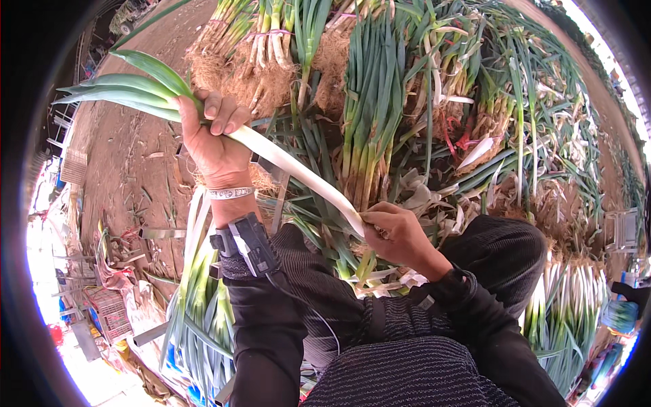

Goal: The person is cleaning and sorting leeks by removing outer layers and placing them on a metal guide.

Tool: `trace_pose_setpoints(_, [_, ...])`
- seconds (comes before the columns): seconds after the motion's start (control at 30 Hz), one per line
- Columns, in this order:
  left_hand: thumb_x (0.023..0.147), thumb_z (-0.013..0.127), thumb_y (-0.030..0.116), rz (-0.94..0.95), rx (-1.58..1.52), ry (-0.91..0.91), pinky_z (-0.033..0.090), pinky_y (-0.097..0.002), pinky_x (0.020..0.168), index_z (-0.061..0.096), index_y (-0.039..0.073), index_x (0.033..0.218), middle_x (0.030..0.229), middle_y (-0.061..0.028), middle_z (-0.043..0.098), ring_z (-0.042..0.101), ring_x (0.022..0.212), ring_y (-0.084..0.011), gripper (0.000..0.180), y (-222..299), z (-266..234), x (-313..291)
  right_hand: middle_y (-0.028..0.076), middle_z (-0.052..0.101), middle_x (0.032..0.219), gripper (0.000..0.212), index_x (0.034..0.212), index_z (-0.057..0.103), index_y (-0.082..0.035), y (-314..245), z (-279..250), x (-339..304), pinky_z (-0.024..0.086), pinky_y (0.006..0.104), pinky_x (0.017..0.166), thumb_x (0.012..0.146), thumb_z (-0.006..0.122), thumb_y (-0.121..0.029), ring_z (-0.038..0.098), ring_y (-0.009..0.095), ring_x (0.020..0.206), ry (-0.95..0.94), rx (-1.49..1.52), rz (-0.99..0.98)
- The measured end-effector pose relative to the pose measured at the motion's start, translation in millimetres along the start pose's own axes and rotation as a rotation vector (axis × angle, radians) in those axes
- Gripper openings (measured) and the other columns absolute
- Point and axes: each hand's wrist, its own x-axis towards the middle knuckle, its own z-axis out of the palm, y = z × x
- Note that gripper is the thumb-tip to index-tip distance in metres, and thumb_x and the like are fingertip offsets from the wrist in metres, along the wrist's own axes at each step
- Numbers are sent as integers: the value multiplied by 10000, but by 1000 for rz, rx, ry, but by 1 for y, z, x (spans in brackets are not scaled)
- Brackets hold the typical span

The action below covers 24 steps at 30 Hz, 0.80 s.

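Note:
A single long green onion (298,168) slants across in front of me, its white stalk bare and its green leaves fanning out at the upper left. My left hand (215,132) is wrapped round it where the white turns green. At the lower right end of the stalk, my right hand (400,236) pinches the root end between thumb and fingers. Whether a loose skin is caught in that pinch is too small to tell. Beneath the stalk lie more green onions (369,102) with dark green leaves and yellowish stems.
Tied bundles of green onions (271,41) with brown roots lie at the far side. Peeled green onions (566,292) are stacked at the right, and others (203,298) at the left beside my forearm. Shed skins (417,193) litter the middle. A wire crate (110,312) stands at the left.

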Motion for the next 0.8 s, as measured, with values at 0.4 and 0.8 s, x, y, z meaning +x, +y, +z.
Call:
trace_pose_setpoints(0.4, [962, 607, 346, 26, 50, -6, 388, -238, 535, 582, 5, 980, 709, 0, 493, 414, 560, -66, 342, -7, 2, 1, 133, 634, 866, 138, 907, 622, 19, 7, 11, -3, 507, 335, 637, 770, 624, 42, 642, 284, 720, 61, -14, -47])
trace_pose_setpoints(0.8, [949, 640, 246, -100, -337, -265, 439, -235, 463, 537, -22, 942, 675, -6, 491, 474, 486, -73, 287, -5, 11, 1, 37, 624, 892, 115, 986, 603, 1, 15, 14, -21, 495, 284, 623, 940, 555, -93, 624, 140, 720, -80, 855, 658])
